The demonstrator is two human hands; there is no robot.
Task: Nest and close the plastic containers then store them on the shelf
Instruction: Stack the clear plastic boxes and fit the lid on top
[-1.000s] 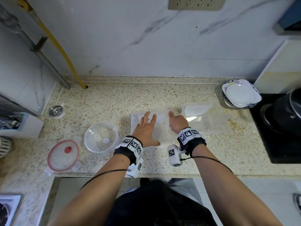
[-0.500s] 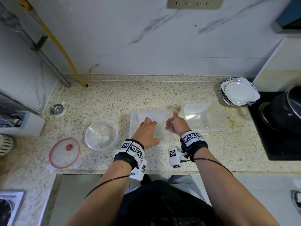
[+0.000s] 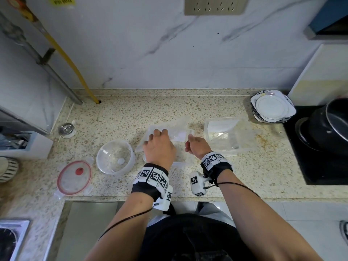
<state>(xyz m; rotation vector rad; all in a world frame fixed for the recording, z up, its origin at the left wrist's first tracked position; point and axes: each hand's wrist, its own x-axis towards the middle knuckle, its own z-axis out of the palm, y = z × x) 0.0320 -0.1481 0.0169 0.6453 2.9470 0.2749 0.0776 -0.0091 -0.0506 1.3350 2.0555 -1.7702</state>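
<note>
Your left hand (image 3: 159,146) curls its fingers over the far rim of the rectangular container (image 3: 177,131), mid-counter; your right hand (image 3: 196,146) pinches its right edge. Judged: lift level, both sides together, the clear wall flexes. The second rectangular container (image 3: 228,135) sits just right. Round bowl (image 3: 115,157) and red-rimmed lid (image 3: 74,177) wait left. Plates (image 3: 272,106) stand clear.
</note>
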